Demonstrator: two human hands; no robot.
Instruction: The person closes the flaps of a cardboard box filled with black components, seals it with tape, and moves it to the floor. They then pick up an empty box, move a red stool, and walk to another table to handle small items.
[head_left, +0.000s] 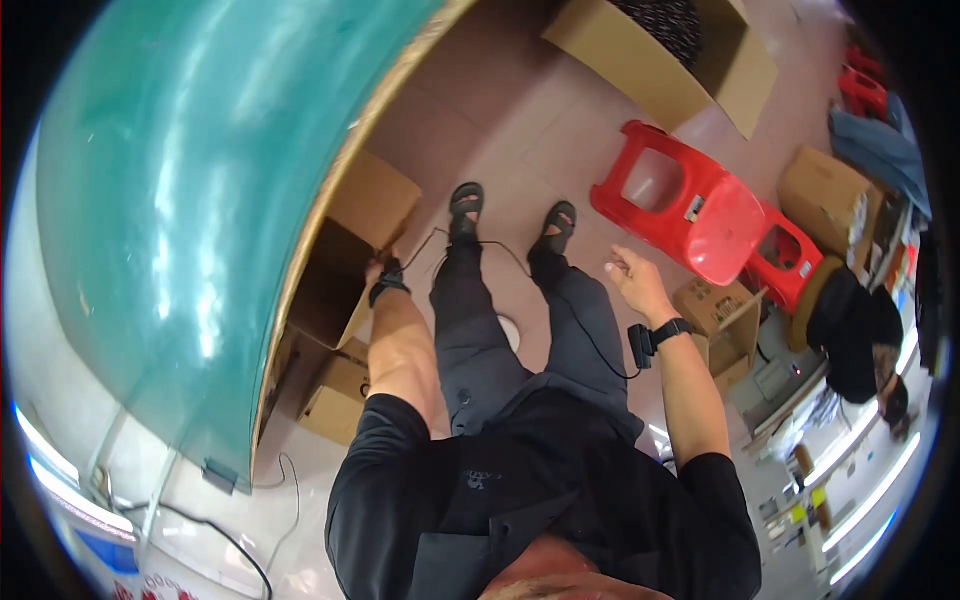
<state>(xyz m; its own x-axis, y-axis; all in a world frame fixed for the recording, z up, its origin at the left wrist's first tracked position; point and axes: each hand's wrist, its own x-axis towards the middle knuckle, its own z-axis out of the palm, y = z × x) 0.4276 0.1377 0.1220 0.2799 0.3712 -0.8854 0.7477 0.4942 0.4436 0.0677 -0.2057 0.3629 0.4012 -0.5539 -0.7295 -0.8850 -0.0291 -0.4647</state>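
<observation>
Open brown cardboard box (374, 203) with raised flaps sits low on our left, partly hidden by the pale, worn edge of the glossy green tabletop (230, 170), its dark interior showing beneath that edge. Our left hand (382, 268) is at the side of the box nearest our legs, the fingers right at its rim between the upper flap and the lower one, so that the cardboard lies just to the left of them and beyond their tips. They appear to touch the rim, but they are partly hidden and small, and we cannot tell how far they are closed or whether they have hold of the cardboard. Our right hand (640, 285) is well apart from that box, in the air out to our right, with the fingers loosely spread and slightly curled and nothing visible in them; nearest to it are the red plastic stool (665, 190) with a large opening in its side and the small brown cardboard box (715, 305) beside our forearm. Around each wrist we wear a black band, and the right one carries a small black rectangular device (640, 346), from which a thin black cable runs across our dark grey trousers (480, 330). Close to our left forearm, below the open box, lies another brown cardboard box (335, 405).
</observation>
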